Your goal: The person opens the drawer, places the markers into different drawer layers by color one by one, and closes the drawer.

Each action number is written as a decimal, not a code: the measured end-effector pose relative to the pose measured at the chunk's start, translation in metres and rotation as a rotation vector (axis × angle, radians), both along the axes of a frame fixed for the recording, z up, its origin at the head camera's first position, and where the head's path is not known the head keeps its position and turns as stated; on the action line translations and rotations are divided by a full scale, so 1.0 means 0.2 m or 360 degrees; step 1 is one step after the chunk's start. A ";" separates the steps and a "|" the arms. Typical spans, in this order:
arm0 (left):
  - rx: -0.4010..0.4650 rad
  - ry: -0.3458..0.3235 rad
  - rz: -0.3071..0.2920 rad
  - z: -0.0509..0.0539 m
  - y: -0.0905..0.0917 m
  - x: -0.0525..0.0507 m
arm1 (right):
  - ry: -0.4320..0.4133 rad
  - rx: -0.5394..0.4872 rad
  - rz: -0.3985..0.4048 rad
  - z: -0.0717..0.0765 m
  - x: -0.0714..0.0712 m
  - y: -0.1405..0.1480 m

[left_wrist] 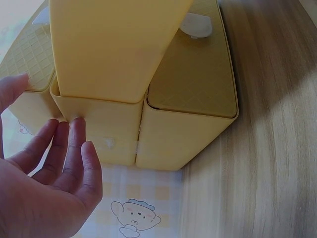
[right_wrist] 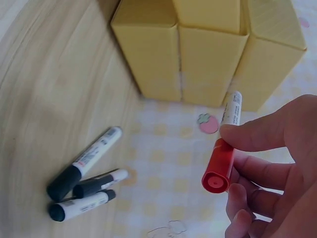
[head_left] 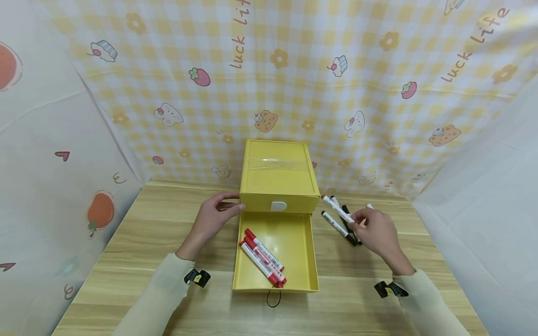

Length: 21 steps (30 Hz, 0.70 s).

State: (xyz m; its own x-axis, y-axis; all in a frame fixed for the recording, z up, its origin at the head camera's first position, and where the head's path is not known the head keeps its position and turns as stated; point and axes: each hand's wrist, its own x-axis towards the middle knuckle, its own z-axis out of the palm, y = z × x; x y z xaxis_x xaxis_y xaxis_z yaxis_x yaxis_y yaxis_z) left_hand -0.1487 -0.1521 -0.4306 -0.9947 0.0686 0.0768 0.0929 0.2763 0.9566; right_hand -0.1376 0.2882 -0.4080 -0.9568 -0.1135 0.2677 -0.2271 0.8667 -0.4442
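My right hand (head_left: 375,232) pinches a white marker with a red cap (right_wrist: 219,166) between thumb and fingers, above the table. Close under it lie several black-capped markers (head_left: 335,225). My left hand (head_left: 211,218) is at the left side of a yellow drawer box (head_left: 279,161), its fingers fairly straight. In the left wrist view its fingertips are at the box wall, and the thumb stands apart from the fingers. A drawer (head_left: 294,242) is pulled out toward me below the upper front. Red markers (head_left: 261,265) lie together along its left side.
The box stands on a wooden table (head_left: 349,294), close to a checked cloth (head_left: 286,93) hung behind. White cloths (head_left: 63,116) hang at both sides. A dark loop (head_left: 273,299) hangs from the drawer's front. A white latch (head_left: 279,206) marks the upper front.
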 end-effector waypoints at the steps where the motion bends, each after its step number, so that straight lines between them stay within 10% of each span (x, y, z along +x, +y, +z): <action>1: 0.0001 0.0000 0.0000 0.00 0.00 0.00 | 0.0013 0.0006 0.0013 0.01 0.01 0.00; 21: 0.0007 0.0005 -0.0002 -0.01 0.00 0.00 | 0.0138 0.0118 0.0119 0.09 0.19 -0.07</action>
